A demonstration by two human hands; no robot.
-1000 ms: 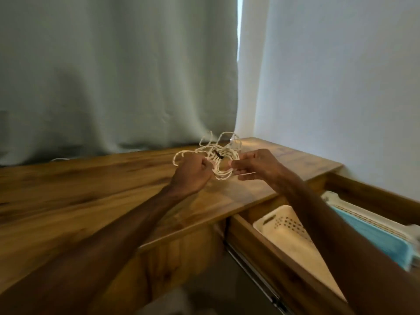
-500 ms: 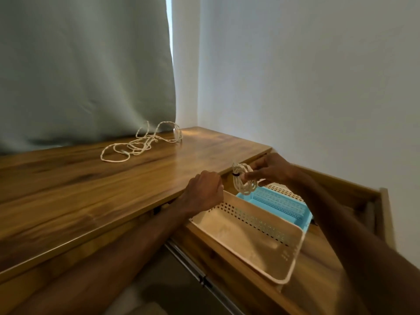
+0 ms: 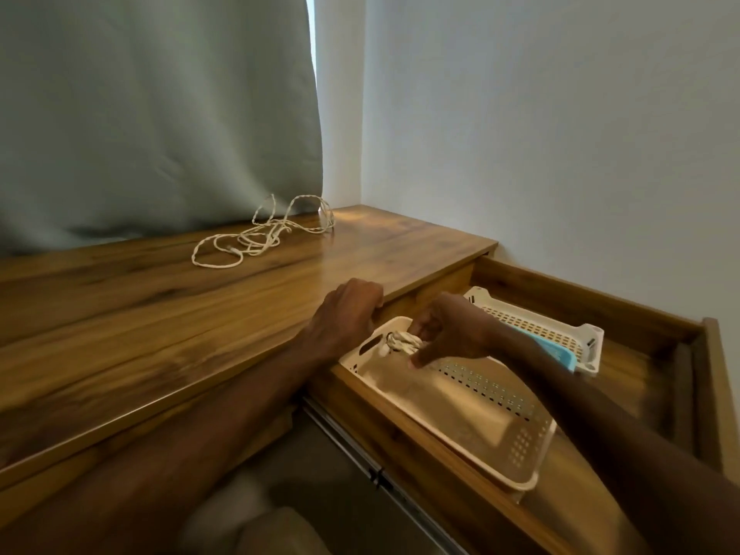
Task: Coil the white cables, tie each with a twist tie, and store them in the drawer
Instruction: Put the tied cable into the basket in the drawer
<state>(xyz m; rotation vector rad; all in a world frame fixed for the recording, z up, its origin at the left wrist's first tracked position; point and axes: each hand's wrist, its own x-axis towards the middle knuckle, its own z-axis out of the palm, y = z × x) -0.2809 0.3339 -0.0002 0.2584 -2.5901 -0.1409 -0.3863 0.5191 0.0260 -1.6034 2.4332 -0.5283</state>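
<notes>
My right hand point(image 3: 448, 334) pinches a coiled white cable point(image 3: 402, 341), bound by a dark twist tie, low inside the cream perforated basket point(image 3: 516, 466) in the open wooden drawer point(image 3: 704, 378). The coil sits at the basket's far left end, near its handle slot. My left hand point(image 3: 346, 314) rests with curled fingers on the front edge of the wooden tabletop point(image 3: 160, 334), just left of the basket, holding nothing. A second white cable point(image 3: 256, 238) lies loose and tangled at the back of the tabletop near the curtain.
A white perforated basket point(image 3: 560, 334) with a blue tray point(image 3: 558, 352) inside it stands behind the cream one in the drawer. A grey curtain point(image 3: 160, 114) hangs behind the tabletop, and a white wall point(image 3: 560, 134) runs along the right. The drawer's metal slide point(image 3: 380, 474) shows below.
My right hand has carried the tied coil from above the blue tray down and left into the cream basket. My left hand has shifted onto the tabletop's edge.
</notes>
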